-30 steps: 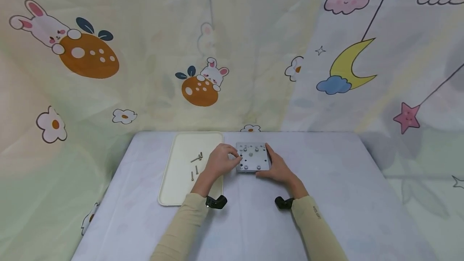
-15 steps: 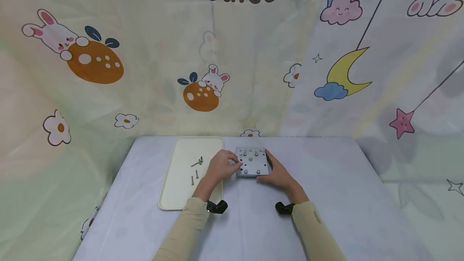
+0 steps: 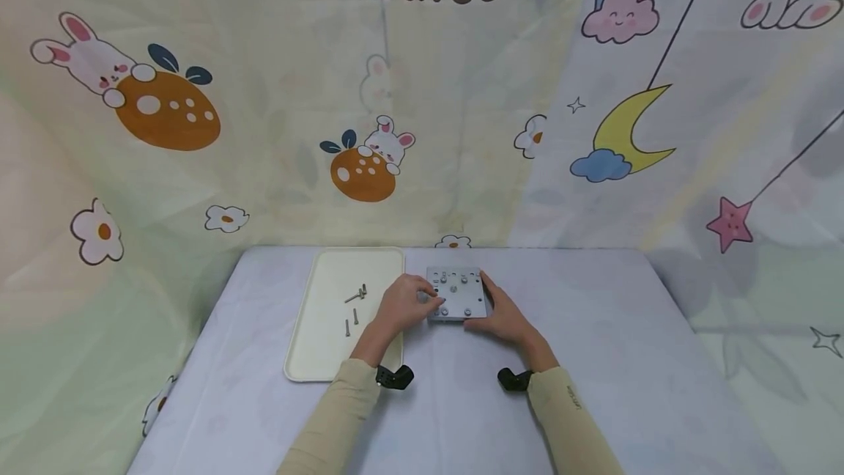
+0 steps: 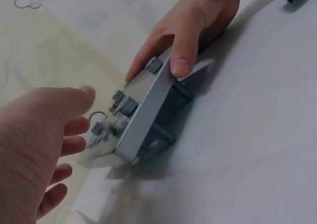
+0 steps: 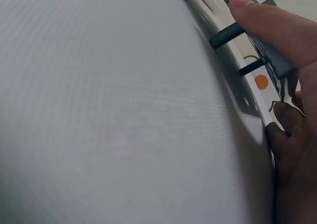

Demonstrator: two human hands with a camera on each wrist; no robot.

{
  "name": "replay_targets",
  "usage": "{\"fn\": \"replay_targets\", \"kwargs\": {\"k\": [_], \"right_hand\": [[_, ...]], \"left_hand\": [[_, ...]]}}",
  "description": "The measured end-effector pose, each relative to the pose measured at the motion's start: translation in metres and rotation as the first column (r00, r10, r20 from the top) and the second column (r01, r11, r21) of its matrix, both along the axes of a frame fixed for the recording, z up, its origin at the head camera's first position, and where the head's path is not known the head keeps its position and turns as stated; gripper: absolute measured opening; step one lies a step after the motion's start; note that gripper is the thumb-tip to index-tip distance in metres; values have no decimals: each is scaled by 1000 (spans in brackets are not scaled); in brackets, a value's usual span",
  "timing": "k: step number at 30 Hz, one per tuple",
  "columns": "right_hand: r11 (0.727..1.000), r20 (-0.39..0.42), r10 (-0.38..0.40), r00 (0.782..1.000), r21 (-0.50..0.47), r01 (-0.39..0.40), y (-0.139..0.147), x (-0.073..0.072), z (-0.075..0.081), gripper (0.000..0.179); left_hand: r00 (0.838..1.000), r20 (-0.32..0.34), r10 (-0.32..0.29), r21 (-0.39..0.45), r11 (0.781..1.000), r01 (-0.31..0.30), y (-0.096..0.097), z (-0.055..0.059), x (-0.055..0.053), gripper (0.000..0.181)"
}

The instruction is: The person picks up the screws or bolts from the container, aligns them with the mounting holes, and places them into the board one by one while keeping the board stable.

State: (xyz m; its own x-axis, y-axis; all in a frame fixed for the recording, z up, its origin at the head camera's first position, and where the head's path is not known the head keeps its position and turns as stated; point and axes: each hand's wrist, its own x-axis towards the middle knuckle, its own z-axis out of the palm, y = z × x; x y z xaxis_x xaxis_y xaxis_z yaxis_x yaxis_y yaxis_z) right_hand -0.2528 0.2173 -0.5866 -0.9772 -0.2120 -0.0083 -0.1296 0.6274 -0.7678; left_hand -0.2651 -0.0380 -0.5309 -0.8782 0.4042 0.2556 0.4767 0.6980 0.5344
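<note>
A grey metal plate with holes and several bolts stands raised on the table in the head view. My right hand grips its right side, thumb along the near edge and fingers at the far right corner. In the left wrist view, bolt heads stick up from the plate's face, while threaded shanks protrude underneath in the right wrist view. My left hand hovers at the plate's left edge, fingers bent, a gap showing between thumb and index finger in the left wrist view. Nothing shows between them.
To the left lies a cream tray, partly behind my left forearm. Several loose screws rest in it. A white cloth covers the table, and a printed curtain hangs behind its far edge.
My left fingertips have shifted slightly right and nearer over the plate's left side. My right hand keeps its grip. The head view has tilted a little.
</note>
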Motion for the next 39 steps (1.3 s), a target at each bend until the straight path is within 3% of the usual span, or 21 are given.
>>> {"fn": "replay_targets", "kwargs": {"k": [5, 11, 15, 20, 23, 26, 33, 36, 39], "right_hand": [[1000, 11, -13, 1000, -9, 13, -4, 0, 1, 129], [1000, 26, -19, 999, 19, 19, -3, -2, 1, 130], [1000, 21, -15, 1000, 23, 15, 1, -4, -2, 132], [1000, 17, 4, 1000, 20, -4, 2, -5, -4, 131], [1000, 14, 14, 1000, 11, -14, 1, -5, -3, 131], [1000, 13, 15, 1000, 9, -15, 2, -5, -2, 132], [1000, 21, 14, 1000, 5, -14, 0, -4, 1, 132], [1000, 29, 14, 999, 9, -14, 0, -3, 1, 131], [1000, 13, 10, 1000, 1, -10, -1, -4, 0, 130]], "left_hand": [[999, -30, 37, 11, 999, -36, -25, 1, 6, 18], [990, -88, 114, 16, 993, -113, -82, 0, 21, 9], [981, -43, 189, 11, 982, -188, -118, -4, 38, 8], [960, 43, 276, 28, 960, -277, -146, -14, 55, 10], [950, 70, 304, 9, 952, -306, -154, -22, 60, 13], [951, 79, 300, -14, 954, -300, -156, -29, 60, 17], [952, 28, 306, -70, 950, -303, -156, -41, 57, 29], [942, 5, 335, -112, 936, -333, -153, -43, 56, 27], [921, -33, 389, -104, 915, -390, -150, -40, 56, 17]]}}
